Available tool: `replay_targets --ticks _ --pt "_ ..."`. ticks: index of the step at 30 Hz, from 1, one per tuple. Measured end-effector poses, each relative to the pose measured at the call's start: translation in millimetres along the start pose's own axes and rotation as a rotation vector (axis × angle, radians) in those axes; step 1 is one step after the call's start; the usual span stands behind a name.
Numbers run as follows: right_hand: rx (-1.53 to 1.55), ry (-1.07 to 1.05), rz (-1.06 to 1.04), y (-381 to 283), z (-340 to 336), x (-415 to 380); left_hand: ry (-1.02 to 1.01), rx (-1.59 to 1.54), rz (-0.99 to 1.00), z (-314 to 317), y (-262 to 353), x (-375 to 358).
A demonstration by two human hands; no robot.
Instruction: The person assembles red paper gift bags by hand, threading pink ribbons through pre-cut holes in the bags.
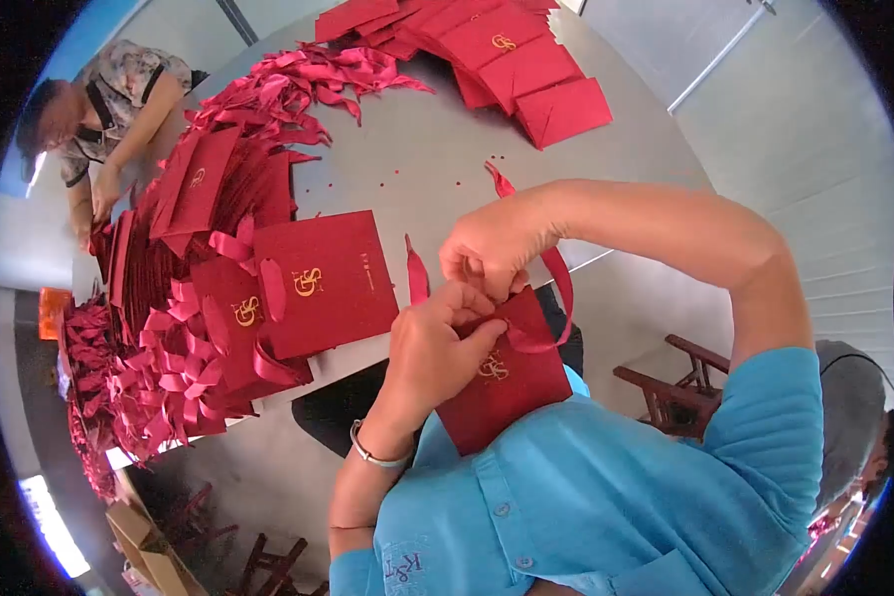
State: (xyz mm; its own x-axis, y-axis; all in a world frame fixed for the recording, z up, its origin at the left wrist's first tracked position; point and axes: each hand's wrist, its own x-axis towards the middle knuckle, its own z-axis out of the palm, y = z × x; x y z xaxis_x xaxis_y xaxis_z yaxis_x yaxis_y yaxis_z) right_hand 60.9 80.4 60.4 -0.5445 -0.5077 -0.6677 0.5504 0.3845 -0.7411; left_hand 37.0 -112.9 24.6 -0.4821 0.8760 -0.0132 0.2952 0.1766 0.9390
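Note:
A small red paper gift bag (pixel 512 392) with a gold logo rests tilted against the front of my blue shirt. My left hand (pixel 435 348), with a bracelet at the wrist, is closed on the bag's top edge. Above it, my right hand (pixel 497 243) has its fingers curled and pinched at the same edge, meeting the left fingertips. A red ribbon (pixel 564 293) loops out from the bag around the right side of my right hand. One ribbon end (pixel 417 276) sticks up left of my hands. What exactly the right fingertips grip is partly hidden.
Finished-looking bags with ribbon handles (pixel 328 283) lie stacked on the grey table (pixel 397 149) at left. Loose ribbons (pixel 278 94) and flat red bags (pixel 507 60) are piled farther back. A co-worker (pixel 119 109) leans at the far left. A wooden stool (pixel 670 392) stands at right.

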Motion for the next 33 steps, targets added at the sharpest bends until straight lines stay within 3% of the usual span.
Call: replay_targets --ticks 2,6,8,9,11,15,17,20,23,27,29,33 --pt "-0.289 0.415 -0.07 -2 6 -5 -0.014 -0.053 -0.029 1 -3 2" --pt "-0.409 0.642 -0.208 14 -4 -3 -0.076 -0.076 -0.146 5 -14 8" --pt "-0.6 0.97 -0.312 29 -6 1 -0.079 -0.07 -0.172 5 -18 9" --pt "-0.601 0.968 -0.314 34 -7 2 -0.1 -0.054 -0.179 4 -16 9" --pt "-0.527 1.209 -0.352 41 -7 3 -0.121 -0.036 -0.184 3 -15 9" --pt "-0.446 1.256 -0.42 49 -9 0 -0.166 -0.01 -0.171 2 -10 11" --pt "-0.532 1.356 -0.356 54 -14 3 -0.179 -0.034 -0.185 4 -8 10" --pt "-0.376 1.302 -0.357 61 -20 0 -0.129 0.036 -0.161 7 -7 10" --pt "-0.466 1.318 -0.263 53 -13 -13 -0.115 0.093 -0.158 8 -7 9" --pt "-0.46 1.43 -0.314 61 3 -27 -0.081 0.085 -0.084 9 -12 9" --pt "-0.508 1.208 -0.573 59 21 -30 -0.111 0.114 -0.066 8 -12 9" --pt "-0.692 1.047 -0.33 51 57 -59 -0.125 0.102 -0.118 5 -10 10"
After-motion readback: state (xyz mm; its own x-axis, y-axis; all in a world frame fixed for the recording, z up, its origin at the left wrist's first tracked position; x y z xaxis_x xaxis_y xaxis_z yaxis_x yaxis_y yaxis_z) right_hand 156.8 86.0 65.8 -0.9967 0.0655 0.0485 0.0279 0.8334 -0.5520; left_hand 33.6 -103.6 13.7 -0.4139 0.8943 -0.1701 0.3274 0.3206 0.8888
